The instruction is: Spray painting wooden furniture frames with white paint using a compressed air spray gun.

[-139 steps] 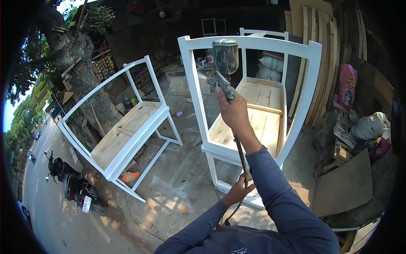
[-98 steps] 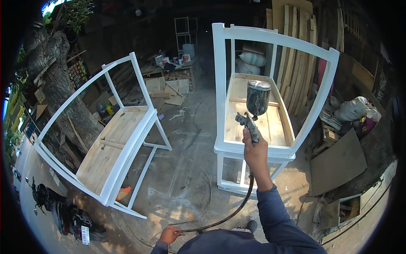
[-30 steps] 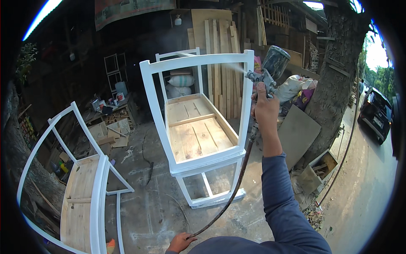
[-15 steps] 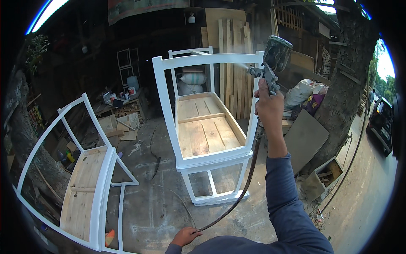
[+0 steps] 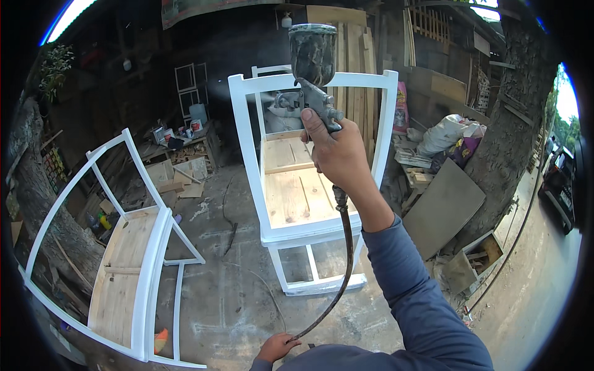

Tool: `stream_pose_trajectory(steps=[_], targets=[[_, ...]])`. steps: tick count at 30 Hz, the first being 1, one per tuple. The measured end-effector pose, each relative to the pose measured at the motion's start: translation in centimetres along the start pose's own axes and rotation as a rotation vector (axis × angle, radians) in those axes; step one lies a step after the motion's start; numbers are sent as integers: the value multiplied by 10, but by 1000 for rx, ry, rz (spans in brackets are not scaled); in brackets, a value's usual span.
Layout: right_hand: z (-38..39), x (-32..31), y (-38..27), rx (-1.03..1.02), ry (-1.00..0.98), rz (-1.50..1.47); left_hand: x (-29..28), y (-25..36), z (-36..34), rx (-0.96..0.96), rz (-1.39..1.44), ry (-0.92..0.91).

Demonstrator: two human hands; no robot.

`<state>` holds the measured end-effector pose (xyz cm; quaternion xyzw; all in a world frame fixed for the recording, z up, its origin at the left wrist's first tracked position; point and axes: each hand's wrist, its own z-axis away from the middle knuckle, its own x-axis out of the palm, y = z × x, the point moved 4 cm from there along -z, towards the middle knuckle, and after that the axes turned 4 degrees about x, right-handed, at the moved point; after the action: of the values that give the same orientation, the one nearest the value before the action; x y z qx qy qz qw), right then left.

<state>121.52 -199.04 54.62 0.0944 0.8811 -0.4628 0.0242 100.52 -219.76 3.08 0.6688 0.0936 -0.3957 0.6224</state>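
Note:
My right hand (image 5: 337,147) is closed around a metal spray gun (image 5: 312,102) with a dark, paint-stained cup on top. A pale mist leaves its nozzle toward the left, across the upper part of a white wooden frame (image 5: 250,148) with bare wood panels inside. From the gun's handle a dark hose (image 5: 346,260) hangs and curves down to my left hand (image 5: 278,347), whose fingers wrap round it low in the view. A second white frame (image 5: 148,284) with a bare wood panel stands at the left, apart from both hands.
Behind the frames, a low bench (image 5: 201,151) carries cans and a jug. Long boards (image 5: 356,55) lean at the back. At right are filled sacks (image 5: 442,135), a leaning panel (image 5: 447,207), a wooden box (image 5: 476,260) and a tree trunk (image 5: 513,117). A thin cable crosses the floor.
My right hand has swept the spray gun leftward along the frame's top, from its right corner to near the middle. The hose swung with it; my left hand shifted slightly right.

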Motion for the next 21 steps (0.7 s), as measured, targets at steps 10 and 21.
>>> stream_pose_trajectory(steps=[10, 21], targets=[[-13, -197, 40, -236, 592, 366, 3, 45, -49, 125, -27, -77], [12, -261, 99, 88, 529, 392, 60, 35, -85, -155, 43, -290]])
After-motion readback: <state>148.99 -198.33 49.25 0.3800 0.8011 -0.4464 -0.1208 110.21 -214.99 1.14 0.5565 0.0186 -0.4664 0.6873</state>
